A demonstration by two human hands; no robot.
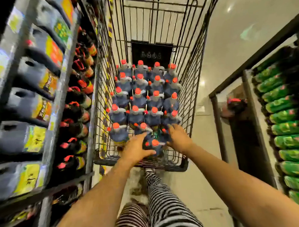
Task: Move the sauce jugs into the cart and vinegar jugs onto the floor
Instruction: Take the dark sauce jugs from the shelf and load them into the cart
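I stand at the near end of the cart, which stretches away from me toward 12 o'clock; both my arms reach over its near rim; my left hand grasps a dark jug with a red cap, with my fingers on its 9 o'clock side and my thumb curled round its near side; my right hand lies flat on the jug's 3 o'clock side with the fingers spread out and straight, so it presses but does not wrap round; the picture is blurry here, so I cannot tell if the jug rests on the cart bottom or is lifted a little; this jug is inside the cart, at the near end, in the middle; the other jugs stand upright in neat rows that fill the cart from 6 o'clock up toward 12 o'clock, all dark with red caps, packed close side by side; past them, at the far end, is a black panel; at 9 o'clock a grey shelf holds big dark jugs with yellow and orange labels, and lower down dark bottles with red tops; at 3 o'clock a rack holds green bottles; the floor is pale and shiny; my striped trousers show at 6 o'clock.
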